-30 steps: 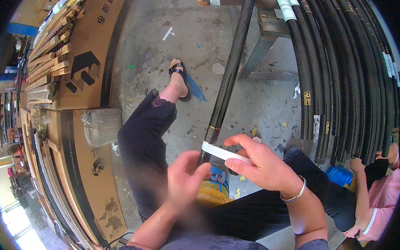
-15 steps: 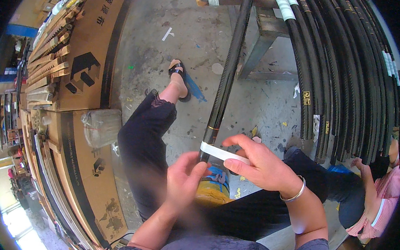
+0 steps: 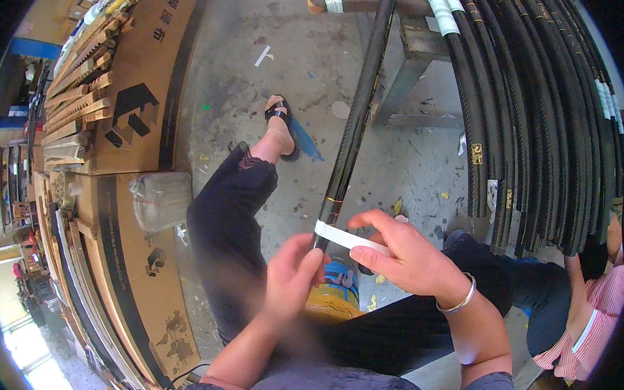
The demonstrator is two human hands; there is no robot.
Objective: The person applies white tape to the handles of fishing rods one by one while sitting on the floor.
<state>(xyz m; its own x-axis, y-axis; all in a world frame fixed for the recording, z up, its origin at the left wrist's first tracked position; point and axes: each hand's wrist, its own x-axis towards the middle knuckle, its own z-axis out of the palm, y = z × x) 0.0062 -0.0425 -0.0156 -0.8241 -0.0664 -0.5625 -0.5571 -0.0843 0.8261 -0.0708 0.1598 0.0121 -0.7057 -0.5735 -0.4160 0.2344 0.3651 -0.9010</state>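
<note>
Head view: black pole (image 3: pixel 353 133) slants from top edge down to left hand (image 3: pixel 291 276), above grey floor (image 3: pixel 247 91). Left hand's fingers curled round pole's low end, thumb against it. White tape (image 3: pixel 349 238) bands pole just above left hand, loose end stretched rightward to right hand (image 3: pixel 415 262). Right thumb and fingers pinch that end; forefinger arched above tape. Yellow bucket (image 3: pixel 330 302) below hands. More black poles (image 3: pixel 534 123) in row at right, beside metal stand (image 3: pixel 399 86). Co-worker's striped sleeve (image 3: pixel 589 333) at lower right. Cardboard box (image 3: pixel 138 63) at left.
</note>
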